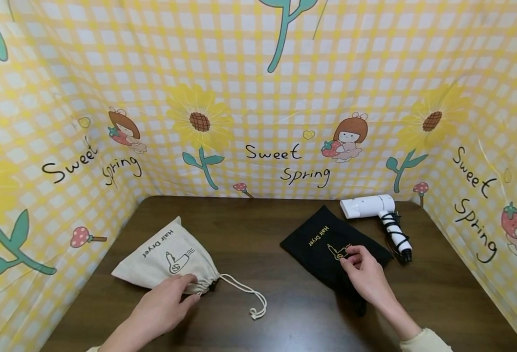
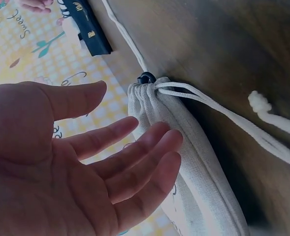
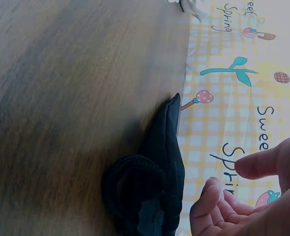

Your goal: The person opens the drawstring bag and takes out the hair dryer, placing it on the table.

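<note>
A beige drawstring bag (image 1: 163, 264), printed "Hair Dryer" with a dryer drawing, lies on the left of the table. Its gathered mouth and white cord (image 1: 258, 296) point to the right. My left hand (image 1: 163, 305) is at the bag's near side; in the left wrist view its fingers (image 2: 154, 142) are spread, slightly bent, with nothing gripped. A black bag (image 1: 313, 239) with gold "Hair Dryer" print lies on the right. Over its lower right part is my right hand (image 1: 368, 276), thumb and fingers (image 3: 209, 199) apart and loosely bent around nothing.
A white hair dryer (image 1: 368, 206), its handle wound with black cord, lies behind the black bag at the back right. Yellow checked cloth (image 1: 258, 98) walls in the brown wooden table (image 1: 249, 239) at the back and sides.
</note>
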Demonstrator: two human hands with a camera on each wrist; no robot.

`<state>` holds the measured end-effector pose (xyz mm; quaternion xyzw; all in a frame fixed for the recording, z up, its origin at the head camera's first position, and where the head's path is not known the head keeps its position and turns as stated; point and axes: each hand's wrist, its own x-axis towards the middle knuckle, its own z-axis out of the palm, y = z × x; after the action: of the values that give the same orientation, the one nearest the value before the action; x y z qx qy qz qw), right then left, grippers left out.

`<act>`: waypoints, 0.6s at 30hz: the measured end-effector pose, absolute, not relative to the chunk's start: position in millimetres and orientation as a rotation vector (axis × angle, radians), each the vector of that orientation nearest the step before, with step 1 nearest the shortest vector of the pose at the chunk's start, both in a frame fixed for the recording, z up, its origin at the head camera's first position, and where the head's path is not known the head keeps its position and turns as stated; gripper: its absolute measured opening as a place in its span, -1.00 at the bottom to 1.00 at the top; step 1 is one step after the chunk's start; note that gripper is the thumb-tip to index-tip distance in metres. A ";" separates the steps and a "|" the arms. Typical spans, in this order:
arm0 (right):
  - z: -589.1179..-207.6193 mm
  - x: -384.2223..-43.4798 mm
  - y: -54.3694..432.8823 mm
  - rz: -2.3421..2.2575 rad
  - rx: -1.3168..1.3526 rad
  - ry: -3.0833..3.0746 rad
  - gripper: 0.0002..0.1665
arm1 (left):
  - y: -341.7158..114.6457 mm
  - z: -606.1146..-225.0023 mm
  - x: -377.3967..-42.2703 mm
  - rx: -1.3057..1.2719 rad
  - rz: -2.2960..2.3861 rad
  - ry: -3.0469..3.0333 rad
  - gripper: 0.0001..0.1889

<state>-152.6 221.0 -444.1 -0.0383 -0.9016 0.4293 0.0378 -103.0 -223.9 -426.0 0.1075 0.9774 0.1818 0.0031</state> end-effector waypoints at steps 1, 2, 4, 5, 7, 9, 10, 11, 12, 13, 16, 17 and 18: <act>-444.2 -152.7 221.2 1.319 -0.120 -2.765 -0.63 | -224.3 -426.2 -102.8 0.333 0.572 3.062 -0.73; -444.4 -152.7 221.4 1.321 -0.122 -2.764 -0.62 | -224.6 -426.5 -102.7 0.330 0.574 3.058 -0.73; -444.6 -152.8 221.6 1.329 -0.124 -2.764 -0.62 | -225.1 -427.2 -103.0 0.318 0.581 3.046 -0.72; -444.6 -152.8 221.7 1.332 -0.125 -2.764 -0.62 | -225.2 -427.5 -103.2 0.313 0.585 3.040 -0.71; -444.8 -152.8 221.8 1.335 -0.126 -2.762 -0.62 | -225.2 -428.4 -103.6 0.310 0.585 3.030 -0.70; -445.3 -152.8 221.9 1.335 -0.126 -2.763 -0.62 | -224.8 -429.2 -103.7 0.303 0.582 3.022 -0.70; -445.7 -152.8 222.0 1.334 -0.127 -2.762 -0.62 | -224.6 -429.6 -103.7 0.299 0.580 3.018 -0.70; -446.1 -152.8 222.1 1.333 -0.129 -2.761 -0.62 | -224.3 -429.9 -103.7 0.294 0.577 3.012 -0.69; -446.5 -152.8 222.2 1.332 -0.132 -2.760 -0.63 | -224.1 -430.3 -103.8 0.291 0.577 3.007 -0.69; -446.7 -152.8 222.3 1.333 -0.133 -2.759 -0.63 | -223.8 -430.6 -104.0 0.287 0.576 3.002 -0.69; -447.1 -153.0 222.7 1.339 -0.134 -2.755 -0.62 | -223.4 -431.7 -104.8 0.280 0.572 2.991 -0.67; -447.1 -153.0 222.8 1.340 -0.135 -2.755 -0.62 | -223.2 -432.0 -105.2 0.281 0.570 2.987 -0.67; -446.9 -152.9 223.0 1.339 -0.138 -2.757 -0.62 | -223.1 -432.2 -105.7 0.282 0.571 2.984 -0.67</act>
<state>-152.9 223.0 -446.9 -0.0450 -0.8980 0.4362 0.0367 -105.7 -223.1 -432.2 0.0923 0.9770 0.1871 0.0450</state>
